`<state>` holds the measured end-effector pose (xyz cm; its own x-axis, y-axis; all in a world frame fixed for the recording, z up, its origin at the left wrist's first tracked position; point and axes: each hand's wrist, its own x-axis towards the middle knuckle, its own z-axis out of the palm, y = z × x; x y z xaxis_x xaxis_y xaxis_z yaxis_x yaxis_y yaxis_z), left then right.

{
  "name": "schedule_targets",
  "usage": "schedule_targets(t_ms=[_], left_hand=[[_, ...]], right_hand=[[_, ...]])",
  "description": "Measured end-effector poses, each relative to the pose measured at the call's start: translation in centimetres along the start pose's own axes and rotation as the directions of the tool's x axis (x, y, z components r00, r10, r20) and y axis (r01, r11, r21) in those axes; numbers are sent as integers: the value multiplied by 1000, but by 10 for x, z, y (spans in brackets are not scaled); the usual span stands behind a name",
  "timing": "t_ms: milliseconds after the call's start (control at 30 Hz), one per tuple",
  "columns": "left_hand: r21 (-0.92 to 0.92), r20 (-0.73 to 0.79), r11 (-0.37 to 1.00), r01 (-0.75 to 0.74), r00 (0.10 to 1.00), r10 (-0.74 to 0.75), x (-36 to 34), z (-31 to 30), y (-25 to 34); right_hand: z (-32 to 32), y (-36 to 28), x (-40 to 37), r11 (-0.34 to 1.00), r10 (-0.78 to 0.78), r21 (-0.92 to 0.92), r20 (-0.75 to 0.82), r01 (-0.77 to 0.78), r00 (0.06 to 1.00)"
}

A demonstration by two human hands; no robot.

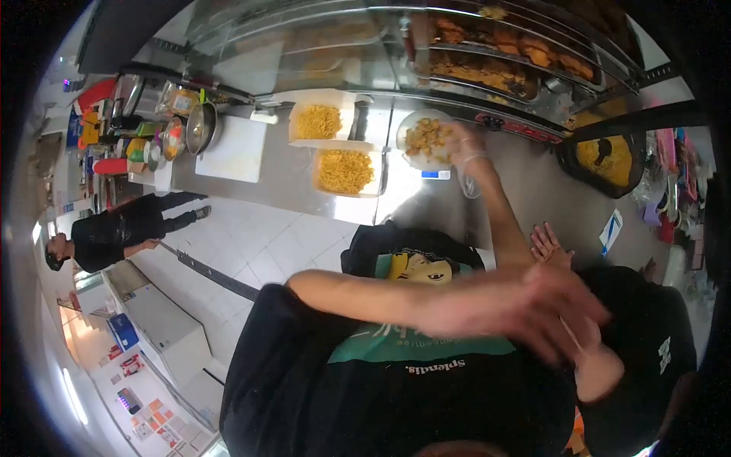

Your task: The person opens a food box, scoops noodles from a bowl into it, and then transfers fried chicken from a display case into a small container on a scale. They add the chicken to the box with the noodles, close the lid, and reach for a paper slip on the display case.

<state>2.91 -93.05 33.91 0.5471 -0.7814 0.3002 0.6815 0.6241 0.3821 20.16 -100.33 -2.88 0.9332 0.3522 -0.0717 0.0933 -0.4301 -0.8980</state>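
Note:
My left hand [544,301] is blurred as it crosses in front of my chest at my right forearm, its fingers stretched and partly spread. My right hand [467,148], in a clear plastic glove, is over the right edge of a round pale dish [411,158] of diced, browned food pieces [426,139]. Its fingertips are smeared, so their grip cannot be made out. Left of the dish are two open paper boxes [379,174] filled with yellow noodles [344,170], one behind the other on the steel counter [293,183].
A glass display case [502,57] with trays of browned food runs along the back. A dark pan [615,183] of yellow food stands at right. Beside me, a co-worker's hand [552,245] lies on the counter. Another person [114,236] stands at left, holding a long dark bar.

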Motion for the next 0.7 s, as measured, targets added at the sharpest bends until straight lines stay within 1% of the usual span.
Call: schedule_targets(t_ms=[33, 67, 100, 133, 167, 200, 233, 267, 300, 333, 400, 433, 500, 533, 600, 633, 667, 700], left_hand=[[145, -197, 989, 33, 980, -4, -8, -22, -10], [252, -266, 964, 84, 964, -15, -19, -50, -10], [356, -364, 923, 145, 931, -6, -31, -74, -14], [433, -576, 841, 323, 817, -18, -42, -87, -13], [486, -682, 767, 420, 731, 32, -57, -111, -18], [510, -771, 698, 503, 626, 112, -75, -138, -23], [424, -881, 700, 574, 441, 172, -87, -153, -25], [403, -914, 707, 581, 300, 274, -100, -173, -29], [316, -947, 722, 616, 156, 281, -112, -191, -29], [192, -975, 787, 586, 26, 219, -119, -207, -27], [-1, -999, 919, 393, 48, -22, -125, -223, -17], [0, -999, 924, 383, 44, -19, -130, -235, -19], [60, -997, 972, 226, 67, 46, -131, -258, -27], [67, -996, 974, 215, 69, 54, -125, -258, -26], [146, -985, 958, 246, -58, 165, -113, -257, -27], [124, -990, 964, 237, -42, 138, -119, -272, -29], [131, -989, 965, 228, -32, 142, -118, -274, -28], [139, -987, 964, 227, -44, 153, -118, -276, -29]], right_hand=[[-3, -20, -4, 1000, 0, 9, -10, 1, 1000], [-15, -56, -15, 973, -71, -223, -26, 64, 997], [-21, -77, -16, 887, -146, -447, -29, 118, 989], [-21, -82, -8, 889, -150, -443, -40, 117, 988], [-23, -88, 2, 834, -8, -551, 44, 31, 999], [-22, -87, 8, 754, 145, -656, 113, -36, 983], [-20, -89, 10, 758, 144, -651, 112, -36, 983], [-19, -93, 11, 725, 182, -688, 152, -29, 972], [-17, -97, 13, 690, 219, -724, 190, -14, 957], [-17, -103, 17, 691, 210, -723, 192, -6, 959], [-15, -111, 21, 730, 326, -668, 157, -143, 932], [-12, -108, 23, 730, 322, -671, 167, -132, 932], [-4, -97, 28, 671, 315, -739, 208, -62, 926], [1, -94, 29, 666, 308, -744, 213, -50, 927], [8, -85, 24, 687, 211, -726, 160, -30, 964], [5, -92, 21, 679, 205, -734, 161, -22, 965], [1, -102, 16, 693, 183, -720, 155, -16, 971], [-4, -107, 12, 707, 164, -707, 145, -14, 976]])
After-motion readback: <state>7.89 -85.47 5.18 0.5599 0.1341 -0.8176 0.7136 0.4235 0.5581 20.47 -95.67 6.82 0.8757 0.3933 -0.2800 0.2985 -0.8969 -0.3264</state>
